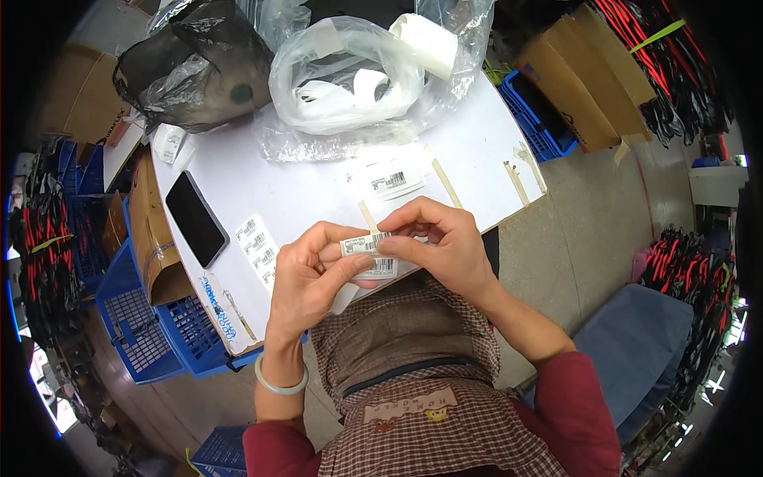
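My left hand (308, 274) is closed on a white strip of barcode labels (381, 269), with the thumb on top of it. Above the table's near edge, the thumb and fingers of my right hand (447, 245) pinch the right end of the upper label, beside the left fingertips. Whether that label is peeled away from its backing I cannot tell. On the white table (310, 187), a sheet of barcode labels (256, 246) lies left of my hands. Another barcode label piece (391, 179) lies just beyond them.
A black phone (196, 220) lies at the table's left side. At the back are a clear plastic bag (346, 75) with white rolls and a black plastic bag (199, 67). Blue crates (143, 318) and cardboard boxes (584, 75) flank the table; a grey-blue covered seat (632, 350) stands at right.
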The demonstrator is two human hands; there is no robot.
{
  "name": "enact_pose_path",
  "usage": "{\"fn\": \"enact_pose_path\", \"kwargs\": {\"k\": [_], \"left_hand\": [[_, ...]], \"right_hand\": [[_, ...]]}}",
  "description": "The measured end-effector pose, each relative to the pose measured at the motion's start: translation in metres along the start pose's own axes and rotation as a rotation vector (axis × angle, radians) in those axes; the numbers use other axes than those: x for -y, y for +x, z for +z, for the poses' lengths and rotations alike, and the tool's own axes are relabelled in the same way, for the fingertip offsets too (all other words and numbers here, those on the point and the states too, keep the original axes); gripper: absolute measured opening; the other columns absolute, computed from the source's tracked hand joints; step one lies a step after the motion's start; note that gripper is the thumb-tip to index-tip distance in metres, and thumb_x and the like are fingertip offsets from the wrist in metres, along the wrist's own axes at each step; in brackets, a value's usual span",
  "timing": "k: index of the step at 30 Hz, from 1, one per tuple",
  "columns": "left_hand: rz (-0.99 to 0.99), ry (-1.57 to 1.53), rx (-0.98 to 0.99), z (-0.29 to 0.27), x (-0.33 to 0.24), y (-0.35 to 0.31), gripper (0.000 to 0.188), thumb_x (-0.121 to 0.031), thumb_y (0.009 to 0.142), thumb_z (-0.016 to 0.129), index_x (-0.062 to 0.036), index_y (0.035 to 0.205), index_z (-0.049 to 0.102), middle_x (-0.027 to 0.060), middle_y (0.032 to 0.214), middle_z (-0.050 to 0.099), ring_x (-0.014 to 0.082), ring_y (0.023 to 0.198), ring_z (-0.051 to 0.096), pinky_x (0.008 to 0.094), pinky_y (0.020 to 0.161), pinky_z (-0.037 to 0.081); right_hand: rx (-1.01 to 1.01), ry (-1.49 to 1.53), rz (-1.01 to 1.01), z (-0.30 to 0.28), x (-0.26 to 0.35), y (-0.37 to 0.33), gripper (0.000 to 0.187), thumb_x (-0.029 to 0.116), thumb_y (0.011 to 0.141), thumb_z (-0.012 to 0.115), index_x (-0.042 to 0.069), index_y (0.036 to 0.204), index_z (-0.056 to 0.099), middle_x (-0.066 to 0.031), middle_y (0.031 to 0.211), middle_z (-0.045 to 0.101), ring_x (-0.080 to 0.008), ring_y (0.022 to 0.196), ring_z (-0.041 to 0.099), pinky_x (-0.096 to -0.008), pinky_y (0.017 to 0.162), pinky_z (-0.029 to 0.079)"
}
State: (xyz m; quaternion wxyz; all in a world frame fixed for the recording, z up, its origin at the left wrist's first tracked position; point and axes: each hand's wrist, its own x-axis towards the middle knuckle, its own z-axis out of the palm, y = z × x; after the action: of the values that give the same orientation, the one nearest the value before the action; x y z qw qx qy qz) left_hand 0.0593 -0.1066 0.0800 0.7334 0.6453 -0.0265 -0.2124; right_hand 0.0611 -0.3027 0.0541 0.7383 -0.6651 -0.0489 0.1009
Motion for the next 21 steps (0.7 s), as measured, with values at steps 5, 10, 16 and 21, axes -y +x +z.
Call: {"fn": "enact_pose_path", "kwargs": {"k": [5, 10, 16, 21], "left_hand": [[-0.128, 0.054, -0.121, 0.005, 0.015, -0.013, 0.017, 0.000, 0.088, 0.067, 0.0094, 0.100, 0.061, 0.0173, 0.084, 0.072, 0.0150, 0.076, 0.070, 0.0223, 0.063, 0.057], [-0.328, 0.274, -0.180, -0.018, 0.030, -0.025, 0.017, -0.005, 0.085, 0.073, 0.0068, 0.094, 0.063, 0.0107, 0.072, 0.070, 0.0074, 0.062, 0.063, 0.0179, 0.053, 0.046], [-0.285, 0.433, -0.126, -0.003, 0.047, -0.010, 0.022, -0.016, 0.092, 0.063, 0.0051, 0.093, 0.071, 0.0012, 0.064, 0.062, 0.0042, 0.056, 0.053, 0.0213, 0.048, 0.040], [-0.286, 0.635, -0.134, 0.001, 0.055, 0.007, 0.031, -0.022, 0.088, 0.065, 0.0056, 0.076, 0.071, 0.0040, 0.055, 0.060, 0.0067, 0.052, 0.052, 0.0247, 0.047, 0.039]], "right_hand": [[0.030, -0.112, -0.115, -0.011, -0.005, -0.001, 0.013, 0.000, 0.081, 0.073, 0.000, 0.093, 0.067, -0.0094, 0.103, 0.066, -0.0112, 0.090, 0.062, -0.0255, 0.081, 0.051], [-0.066, 0.144, 0.085, -0.038, 0.015, 0.005, 0.008, -0.002, 0.085, 0.067, 0.000, 0.091, 0.064, -0.0095, 0.098, 0.067, -0.0100, 0.084, 0.064, -0.0245, 0.076, 0.052], [0.073, -0.221, 0.396, -0.027, 0.002, 0.001, 0.008, 0.006, 0.089, 0.067, 0.001, 0.092, 0.062, -0.0052, 0.074, 0.068, -0.0062, 0.065, 0.062, -0.0192, 0.057, 0.049], [0.107, -0.336, 0.351, -0.020, -0.014, 0.005, 0.008, 0.005, 0.087, 0.067, -0.002, 0.087, 0.062, -0.0052, 0.066, 0.065, -0.0066, 0.058, 0.059, -0.0212, 0.051, 0.046]]}}
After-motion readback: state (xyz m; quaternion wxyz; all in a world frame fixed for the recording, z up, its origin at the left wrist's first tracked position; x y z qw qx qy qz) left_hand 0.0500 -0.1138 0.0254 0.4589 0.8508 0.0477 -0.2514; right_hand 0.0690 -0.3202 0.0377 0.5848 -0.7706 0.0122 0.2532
